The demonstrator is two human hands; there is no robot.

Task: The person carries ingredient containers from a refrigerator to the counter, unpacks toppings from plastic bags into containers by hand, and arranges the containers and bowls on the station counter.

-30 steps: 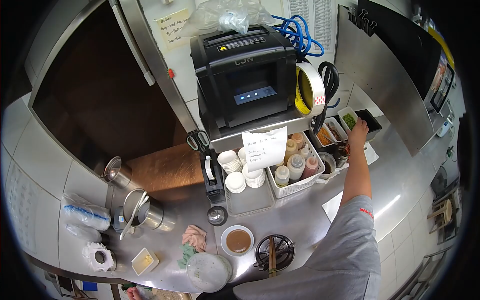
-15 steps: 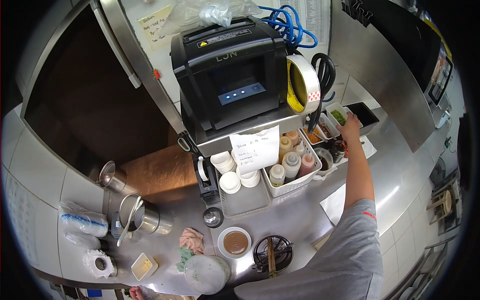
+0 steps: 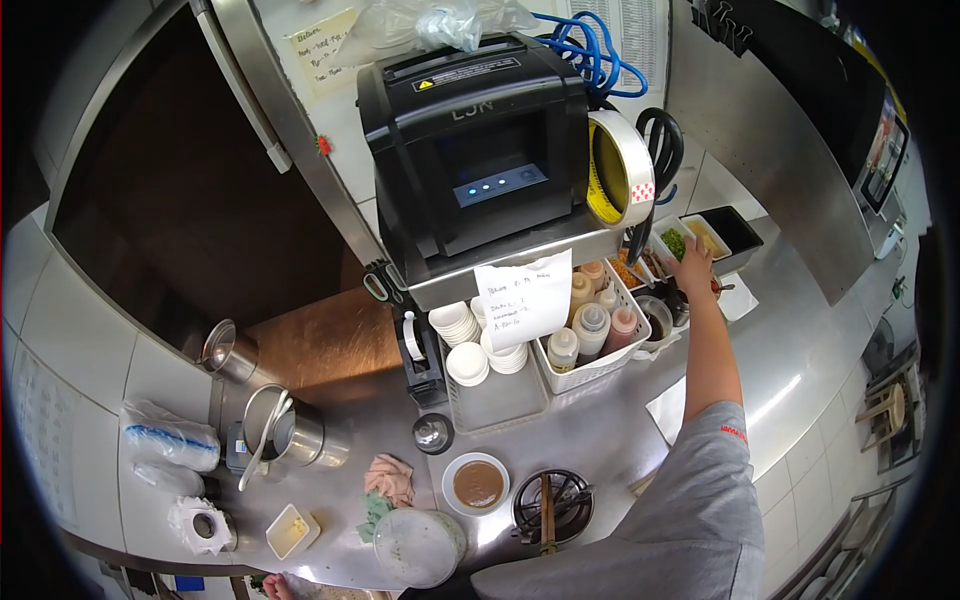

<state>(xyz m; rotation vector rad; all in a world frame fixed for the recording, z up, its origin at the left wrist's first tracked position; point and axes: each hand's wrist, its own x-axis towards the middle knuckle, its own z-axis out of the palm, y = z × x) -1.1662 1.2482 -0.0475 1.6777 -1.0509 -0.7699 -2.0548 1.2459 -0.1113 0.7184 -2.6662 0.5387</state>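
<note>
My right hand (image 3: 692, 268) reaches to the far right of the counter, fingers apart over the near edge of a small tub of chopped green herbs (image 3: 674, 243). A tub of pale yellow food (image 3: 708, 238) sits just beyond the fingertips. I cannot see anything held there. At the bottom edge, my left hand (image 3: 277, 587) is partly cut off, its fingers curled; what they hold, if anything, is hidden. A bowl of brown soup or sauce (image 3: 477, 484) stands in front of me, beside a dark round pot with wooden chopsticks (image 3: 547, 505) across it.
A black machine (image 3: 480, 150) stands on a raised metal shelf. Below it are a basket of squeeze bottles (image 3: 590, 340) and stacked white cups (image 3: 467, 364). Steel pots (image 3: 295, 435), cloths (image 3: 388, 481), a round lidded tub (image 3: 418, 547) and a small yellow-filled dish (image 3: 292, 531) occupy the left.
My right hand has drawn slightly back from the tubs, uncovering the pale yellow food. The view has shifted slightly, and my left hand stays at the bottom edge.
</note>
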